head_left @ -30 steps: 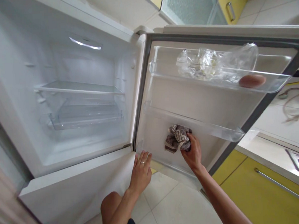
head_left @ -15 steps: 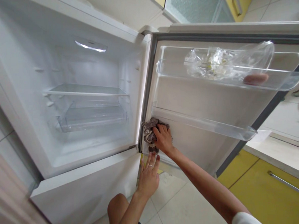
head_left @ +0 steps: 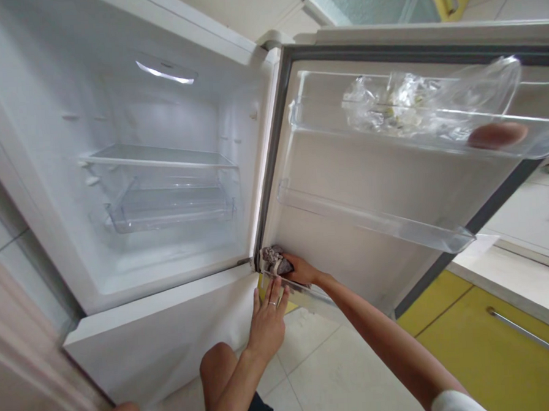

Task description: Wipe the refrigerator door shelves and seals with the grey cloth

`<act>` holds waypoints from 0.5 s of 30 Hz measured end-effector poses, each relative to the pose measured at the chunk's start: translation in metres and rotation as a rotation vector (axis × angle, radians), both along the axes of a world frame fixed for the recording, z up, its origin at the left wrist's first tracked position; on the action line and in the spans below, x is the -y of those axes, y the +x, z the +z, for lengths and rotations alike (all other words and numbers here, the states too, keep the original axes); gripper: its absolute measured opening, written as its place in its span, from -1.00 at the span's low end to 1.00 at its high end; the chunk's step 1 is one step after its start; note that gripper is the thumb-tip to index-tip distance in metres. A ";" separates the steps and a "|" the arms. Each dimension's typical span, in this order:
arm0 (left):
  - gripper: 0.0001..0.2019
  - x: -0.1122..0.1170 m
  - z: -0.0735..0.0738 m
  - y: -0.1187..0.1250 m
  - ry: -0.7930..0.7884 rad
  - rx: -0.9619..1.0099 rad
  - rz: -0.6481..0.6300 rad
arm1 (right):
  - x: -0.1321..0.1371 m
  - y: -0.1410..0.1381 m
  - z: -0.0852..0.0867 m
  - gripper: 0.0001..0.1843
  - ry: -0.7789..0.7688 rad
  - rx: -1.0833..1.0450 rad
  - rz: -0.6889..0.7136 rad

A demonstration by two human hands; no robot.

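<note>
The fridge stands wide open, its door (head_left: 365,182) swung out to the right. My right hand (head_left: 302,269) is closed on a crumpled grey-brown cloth (head_left: 273,259), pressing it into the bottom inner corner of the door by the hinge. My left hand (head_left: 268,321) lies flat with fingers stretched out against the lower edge of the door and the closed white compartment front (head_left: 171,340) below; a ring shows on one finger. My knee (head_left: 221,365) is bent beneath it.
Inside are a glass shelf (head_left: 156,157) and a clear drawer (head_left: 171,208). The upper door bin (head_left: 542,139) holds a crumpled plastic bag (head_left: 407,103) and an egg (head_left: 496,135); the lower bin (head_left: 372,222) holds nothing. Yellow cabinets (head_left: 489,360) and a white counter (head_left: 512,276) stand on the right.
My right hand carried the cloth from the middle of the door's lower panel leftward to the hinge side, then down into the bottom corner. The left hand stayed put; the view shifted slightly.
</note>
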State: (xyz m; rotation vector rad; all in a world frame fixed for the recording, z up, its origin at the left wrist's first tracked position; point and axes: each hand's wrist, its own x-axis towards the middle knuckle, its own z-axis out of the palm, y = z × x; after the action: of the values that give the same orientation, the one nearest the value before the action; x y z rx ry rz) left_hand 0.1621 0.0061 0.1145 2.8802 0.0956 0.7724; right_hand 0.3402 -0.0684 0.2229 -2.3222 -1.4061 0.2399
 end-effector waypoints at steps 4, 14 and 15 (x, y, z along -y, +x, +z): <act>-0.22 -0.006 0.012 -0.007 -0.003 -0.047 -0.012 | 0.008 0.007 -0.003 -0.48 -0.056 -0.163 0.001; -0.28 0.001 0.029 -0.007 -0.043 -0.011 0.051 | 0.079 0.028 0.027 -0.46 -0.335 -0.373 -0.091; -0.29 0.002 0.029 -0.007 -0.044 -0.013 0.056 | 0.090 0.029 0.030 -0.47 -0.379 -0.386 -0.102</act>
State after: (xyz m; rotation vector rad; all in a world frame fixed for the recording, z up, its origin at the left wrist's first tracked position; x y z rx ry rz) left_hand 0.1554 0.0041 0.1435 2.8527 0.1931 0.7523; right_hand 0.3692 -0.1584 0.2533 -2.4507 -1.1201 0.9390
